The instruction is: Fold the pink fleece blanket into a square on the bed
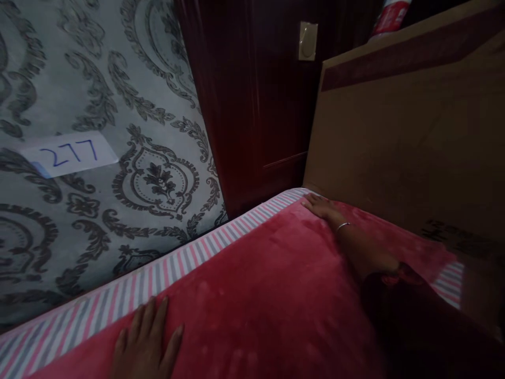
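Observation:
A red plush blanket (252, 284) is spread over a mattress with a striped pink, grey and white cover (158, 276). At the lower left, my left hand (144, 339) lies flat on the blanket with its fingers apart, close to the striped border. My right arm reaches to the far corner. There my right hand (320, 207) rests with outstretched fingers on the blanket's edge, beside the striped cover. A thin bracelet (343, 225) circles the right wrist. Neither hand grips anything that I can see.
Grey patterned wallpaper (161, 173) bearing a paper label marked 277 (74, 153) runs along the left. Behind the corner stands a dark red wooden panel (252, 105) with a wall switch (308, 41). A large cardboard box (402, 131) borders the right, a red-and-white container (390, 18) above it.

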The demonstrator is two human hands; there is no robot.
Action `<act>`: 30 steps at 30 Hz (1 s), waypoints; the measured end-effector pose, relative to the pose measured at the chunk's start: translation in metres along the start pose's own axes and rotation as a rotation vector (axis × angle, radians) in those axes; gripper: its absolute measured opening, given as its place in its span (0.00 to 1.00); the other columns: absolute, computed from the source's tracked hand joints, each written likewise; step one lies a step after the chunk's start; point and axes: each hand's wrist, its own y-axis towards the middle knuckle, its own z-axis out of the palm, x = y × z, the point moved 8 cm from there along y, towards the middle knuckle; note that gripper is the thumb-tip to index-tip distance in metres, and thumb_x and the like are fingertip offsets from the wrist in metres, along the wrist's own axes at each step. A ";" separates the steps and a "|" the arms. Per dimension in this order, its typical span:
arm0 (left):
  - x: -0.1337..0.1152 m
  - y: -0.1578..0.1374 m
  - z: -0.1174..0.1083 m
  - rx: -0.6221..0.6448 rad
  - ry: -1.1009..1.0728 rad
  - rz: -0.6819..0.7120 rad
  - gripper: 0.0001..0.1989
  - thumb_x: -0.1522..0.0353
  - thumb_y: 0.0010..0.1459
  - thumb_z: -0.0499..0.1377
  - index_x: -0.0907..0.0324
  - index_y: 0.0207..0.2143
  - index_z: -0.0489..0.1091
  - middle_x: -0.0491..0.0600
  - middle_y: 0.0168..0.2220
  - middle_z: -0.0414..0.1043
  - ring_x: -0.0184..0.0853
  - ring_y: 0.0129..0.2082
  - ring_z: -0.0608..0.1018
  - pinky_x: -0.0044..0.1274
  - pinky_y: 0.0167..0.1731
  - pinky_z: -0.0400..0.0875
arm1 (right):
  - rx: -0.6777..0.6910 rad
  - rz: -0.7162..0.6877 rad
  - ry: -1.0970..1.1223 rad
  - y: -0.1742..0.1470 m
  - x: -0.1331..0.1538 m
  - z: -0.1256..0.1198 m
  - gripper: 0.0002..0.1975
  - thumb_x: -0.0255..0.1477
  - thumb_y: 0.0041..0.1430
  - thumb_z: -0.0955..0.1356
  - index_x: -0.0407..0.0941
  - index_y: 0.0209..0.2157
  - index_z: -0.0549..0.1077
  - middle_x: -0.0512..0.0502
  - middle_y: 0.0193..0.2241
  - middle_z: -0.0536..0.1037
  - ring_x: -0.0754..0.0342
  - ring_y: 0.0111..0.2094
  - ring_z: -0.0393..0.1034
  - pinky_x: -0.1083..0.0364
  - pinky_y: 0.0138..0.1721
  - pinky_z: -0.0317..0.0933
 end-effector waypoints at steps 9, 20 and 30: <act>-0.011 -0.008 -0.017 0.001 -0.065 0.002 0.35 0.58 0.64 0.45 0.64 0.69 0.56 0.59 0.72 0.51 0.51 0.72 0.53 0.46 0.66 0.50 | -0.026 0.064 -0.038 -0.009 0.025 -0.025 0.32 0.45 0.71 0.52 0.45 0.68 0.60 0.32 0.68 0.59 0.34 0.68 0.52 0.29 0.62 0.50; -0.022 -0.016 -0.033 0.016 -0.097 0.011 0.33 0.58 0.68 0.42 0.66 0.70 0.54 0.62 0.72 0.49 0.52 0.71 0.52 0.46 0.66 0.49 | 0.153 -0.906 0.062 -0.197 0.262 0.033 0.31 0.49 0.69 0.59 0.58 0.70 0.55 0.49 0.71 0.53 0.44 0.72 0.43 0.40 0.69 0.38; -0.029 -0.028 -0.040 -0.014 -0.252 0.006 0.33 0.56 0.67 0.47 0.65 0.69 0.56 0.64 0.70 0.52 0.55 0.70 0.54 0.46 0.66 0.47 | -0.027 -0.211 -0.083 -0.156 0.155 -0.010 0.33 0.43 0.70 0.51 0.46 0.71 0.54 0.34 0.70 0.53 0.33 0.70 0.47 0.28 0.61 0.50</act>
